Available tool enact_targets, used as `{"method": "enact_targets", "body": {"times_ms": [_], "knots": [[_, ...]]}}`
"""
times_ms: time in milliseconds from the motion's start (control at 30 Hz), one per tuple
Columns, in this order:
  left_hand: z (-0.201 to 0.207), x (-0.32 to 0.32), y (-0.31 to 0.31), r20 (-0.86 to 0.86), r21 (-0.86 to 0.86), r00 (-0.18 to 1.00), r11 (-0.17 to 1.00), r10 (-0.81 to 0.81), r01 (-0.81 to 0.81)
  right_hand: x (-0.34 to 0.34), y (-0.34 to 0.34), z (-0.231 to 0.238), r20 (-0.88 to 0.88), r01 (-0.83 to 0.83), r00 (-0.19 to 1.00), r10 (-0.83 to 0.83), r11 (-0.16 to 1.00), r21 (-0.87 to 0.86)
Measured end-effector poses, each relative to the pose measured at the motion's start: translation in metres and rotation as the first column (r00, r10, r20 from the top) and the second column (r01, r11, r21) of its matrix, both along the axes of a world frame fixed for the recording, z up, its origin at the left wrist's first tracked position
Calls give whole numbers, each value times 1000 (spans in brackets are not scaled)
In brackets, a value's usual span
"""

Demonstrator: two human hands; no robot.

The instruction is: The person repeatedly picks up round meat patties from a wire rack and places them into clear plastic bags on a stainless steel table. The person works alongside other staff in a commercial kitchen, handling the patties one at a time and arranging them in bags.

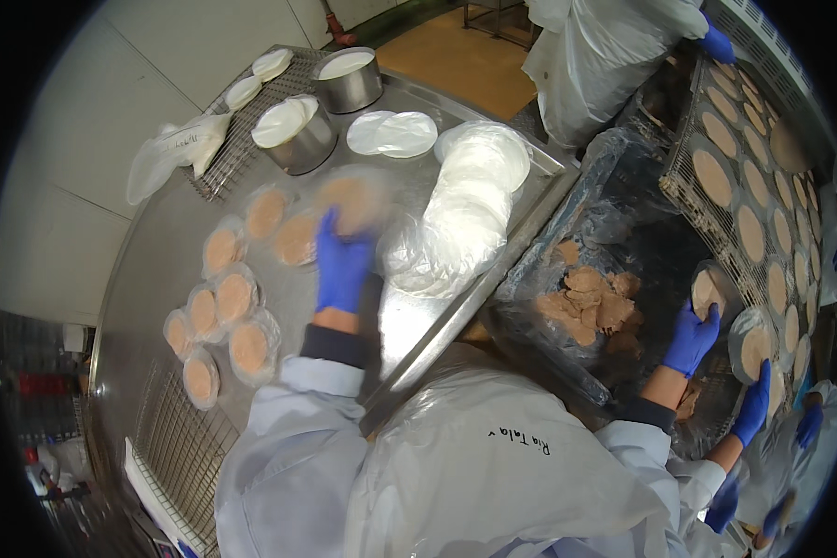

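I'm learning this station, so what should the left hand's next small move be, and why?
Probably ease the blurred pinkish disc by the left hand flat onto the steel table. It meets that hand's fingertips, though the blur hides the grip, and similar discs on clear film lie flat nearby.

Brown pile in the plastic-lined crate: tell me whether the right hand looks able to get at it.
Probably yes: the right hand is just to the right of the brown pile, with nothing visible blocking the way, though it holds a round patty.
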State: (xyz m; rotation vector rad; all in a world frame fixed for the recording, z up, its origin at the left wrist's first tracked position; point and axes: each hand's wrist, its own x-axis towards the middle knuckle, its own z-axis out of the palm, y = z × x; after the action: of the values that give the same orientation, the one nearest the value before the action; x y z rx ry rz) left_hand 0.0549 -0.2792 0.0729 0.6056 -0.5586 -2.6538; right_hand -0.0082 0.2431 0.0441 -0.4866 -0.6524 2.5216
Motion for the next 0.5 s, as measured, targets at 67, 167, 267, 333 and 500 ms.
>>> {"method": "enact_targets", "body": {"times_ms": [67,167,267,333,500], "knots": [[-13,22,-62,-42,-115,947,940,318,-320,-12,2,-11,-27,-30,999,30,999,13],[-46,21,-38,226,-818,971,557,80,144,-25,-37,5,35,-94,995,94,995,25],[-79,24,-4,262,-844,960,-458,100,278,-27,-70,18,56,-129,990,130,991,-25],[-71,16,6,347,-738,926,-566,148,367,-20,-71,21,41,-121,991,124,991,-64],[-67,-39,10,268,-962,963,-41,26,269,12,-44,30,-44,-141,989,139,988,-66]]}}
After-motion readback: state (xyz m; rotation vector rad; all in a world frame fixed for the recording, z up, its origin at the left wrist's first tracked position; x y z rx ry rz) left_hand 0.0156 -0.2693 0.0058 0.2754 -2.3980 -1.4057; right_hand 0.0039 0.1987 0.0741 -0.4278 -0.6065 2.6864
